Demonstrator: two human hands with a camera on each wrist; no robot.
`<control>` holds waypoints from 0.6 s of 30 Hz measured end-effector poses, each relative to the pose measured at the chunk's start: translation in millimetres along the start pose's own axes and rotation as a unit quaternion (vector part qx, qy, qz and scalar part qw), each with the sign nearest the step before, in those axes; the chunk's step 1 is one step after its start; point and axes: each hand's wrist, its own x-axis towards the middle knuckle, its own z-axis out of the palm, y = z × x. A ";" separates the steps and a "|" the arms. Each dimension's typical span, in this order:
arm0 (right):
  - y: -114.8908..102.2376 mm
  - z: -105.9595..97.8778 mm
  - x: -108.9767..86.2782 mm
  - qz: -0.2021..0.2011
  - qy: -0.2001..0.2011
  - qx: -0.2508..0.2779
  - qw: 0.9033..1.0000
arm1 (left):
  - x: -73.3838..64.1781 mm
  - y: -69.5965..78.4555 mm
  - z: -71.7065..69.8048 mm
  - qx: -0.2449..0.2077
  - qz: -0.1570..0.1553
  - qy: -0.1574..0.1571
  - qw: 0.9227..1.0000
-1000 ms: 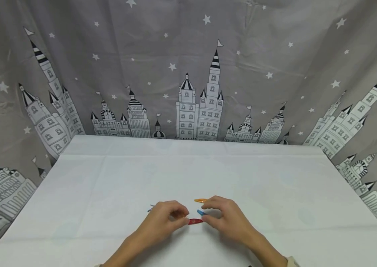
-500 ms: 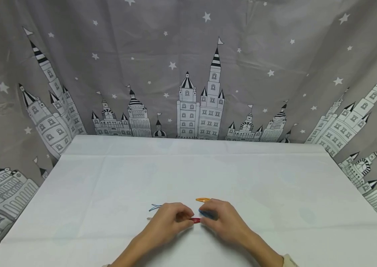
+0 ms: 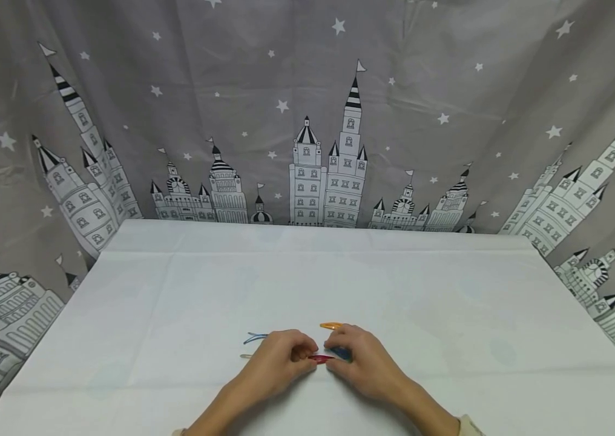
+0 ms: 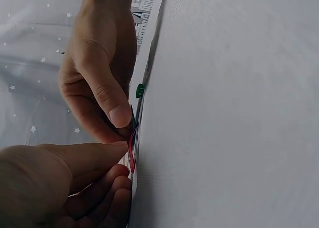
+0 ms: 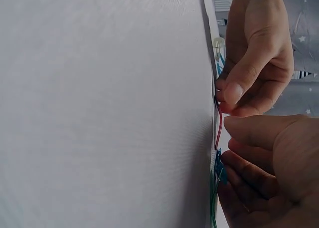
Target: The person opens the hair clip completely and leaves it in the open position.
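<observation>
A red hair clip [image 3: 320,359] lies low over the white tabletop between both hands. My left hand [image 3: 277,357] pinches its left end, with the thumb in front. At its right end is the thumb of my right hand [image 3: 364,357], whose curled fingers also hold it. A blue hair clip [image 3: 342,352] shows beneath the right fingers, partly hidden; in the right wrist view this blue clip [image 5: 222,168] is close by those fingertips. Just beyond the right hand lies an orange hair clip [image 3: 331,326].
Left of the left hand lie a light blue clip [image 3: 255,336], spread open, and a beige clip [image 3: 246,356]. A green clip [image 4: 139,91] shows near the right hand in the left wrist view. A grey castle-print curtain [image 3: 307,72] hangs behind the white table [image 3: 422,290].
Both hands have come slightly closer together around the red hair clip. The left hand shifted a little to the right, so the beige clip shows now. More of the light blue clip is visible too.
</observation>
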 end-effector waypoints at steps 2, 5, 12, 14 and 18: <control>-0.1 0.7 -0.2 0.003 0.003 0.002 1.000 | -0.1 0.7 0.6 0.002 -0.003 -0.002 1.000; 0.1 2.1 -0.8 0.008 0.006 0.005 1.000 | -0.2 1.1 1.3 0.010 -0.007 -0.003 1.000; -0.2 5.3 -1.0 0.002 0.014 -0.002 1.000 | -0.6 1.0 1.9 0.024 -0.005 -0.002 1.000; 0.1 6.8 -0.7 -0.001 0.016 -0.010 1.000 | -0.6 1.3 1.8 0.030 -0.002 -0.003 1.000; 0.8 9.8 -0.1 -0.002 0.021 -0.021 1.000 | -0.8 1.2 1.6 0.040 0.000 -0.004 0.999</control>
